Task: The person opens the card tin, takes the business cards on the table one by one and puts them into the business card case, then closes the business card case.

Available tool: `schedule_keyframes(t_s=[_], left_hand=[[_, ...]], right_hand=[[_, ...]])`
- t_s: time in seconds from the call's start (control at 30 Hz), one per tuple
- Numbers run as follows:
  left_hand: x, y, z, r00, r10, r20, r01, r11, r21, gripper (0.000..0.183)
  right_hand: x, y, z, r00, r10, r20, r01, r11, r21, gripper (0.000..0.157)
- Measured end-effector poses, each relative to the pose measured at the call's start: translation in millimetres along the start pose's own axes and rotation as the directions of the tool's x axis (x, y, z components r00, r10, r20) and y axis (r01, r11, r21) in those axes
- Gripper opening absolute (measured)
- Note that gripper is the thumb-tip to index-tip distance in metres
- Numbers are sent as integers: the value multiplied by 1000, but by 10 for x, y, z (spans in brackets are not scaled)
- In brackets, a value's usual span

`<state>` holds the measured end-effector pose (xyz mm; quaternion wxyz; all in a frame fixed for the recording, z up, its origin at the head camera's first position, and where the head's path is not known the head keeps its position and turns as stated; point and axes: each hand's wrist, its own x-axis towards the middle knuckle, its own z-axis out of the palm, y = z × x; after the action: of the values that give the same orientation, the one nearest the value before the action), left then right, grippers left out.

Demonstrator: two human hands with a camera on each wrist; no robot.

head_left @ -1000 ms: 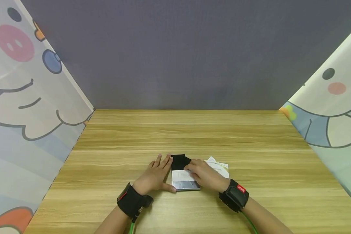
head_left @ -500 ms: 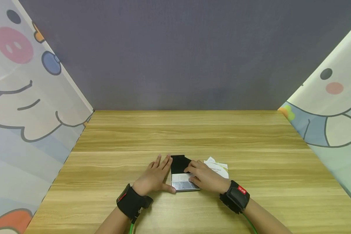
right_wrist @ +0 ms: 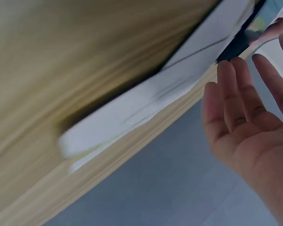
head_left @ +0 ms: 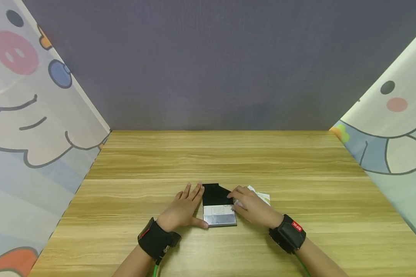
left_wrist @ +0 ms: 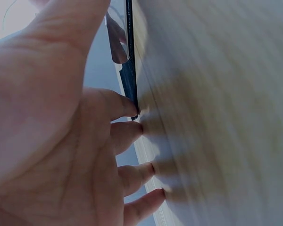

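A business card case [head_left: 214, 195] lies opened on the table, its black lid part toward the back and its shiny silver pocket toward the front. A white printed card [head_left: 211, 210] sits in that pocket with its upper part showing. My left hand [head_left: 182, 212] rests spread along the case's left side, thumb at the near left corner. Loosely bent fingers of my right hand [head_left: 252, 207] are at the case's right edge and hold nothing. Under and behind that hand lie loose white cards [head_left: 265, 197], partly hidden by it; the right wrist view shows the cards [right_wrist: 132, 110] beside the fingers.
The wood-grain table [head_left: 159, 154] runs back to a grey partition [head_left: 208, 69]. Cartoon-printed panels [head_left: 55, 127] flank the table on the left and right. Each wrist wears a black band [head_left: 287, 234] with a green cable.
My right hand has drawn back to the right, off the case and over the loose cards. The card in the case sits lower in its pocket than a second ago. My left hand stays put.
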<state>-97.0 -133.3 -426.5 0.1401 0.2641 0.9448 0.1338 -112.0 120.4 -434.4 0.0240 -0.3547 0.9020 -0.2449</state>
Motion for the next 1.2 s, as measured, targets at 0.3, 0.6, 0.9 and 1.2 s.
schedule_keyframes(t_s=[0.3, 0.6, 0.9, 1.2], left_hand=[[-6, -14, 8, 1000, 0, -4, 0, 1000, -6, 110], [-8, -13, -10, 1000, -1, 2, 2, 1000, -21, 109], [-3, -15, -12, 1000, -3, 5, 3, 1000, -18, 109], [-6, -15, -17, 1000, 0, 8, 1, 1000, -25, 109]], right_hand=[[-178, 171, -144, 992, 116, -58, -120, 990, -77, 38], [-335, 296, -242, 974, 213, -77, -221, 968, -115, 46], [-398, 368, -293, 961, 271, -62, -277, 952, -128, 51], [-404, 398, -284, 964, 253, -87, -262, 957, -126, 56]])
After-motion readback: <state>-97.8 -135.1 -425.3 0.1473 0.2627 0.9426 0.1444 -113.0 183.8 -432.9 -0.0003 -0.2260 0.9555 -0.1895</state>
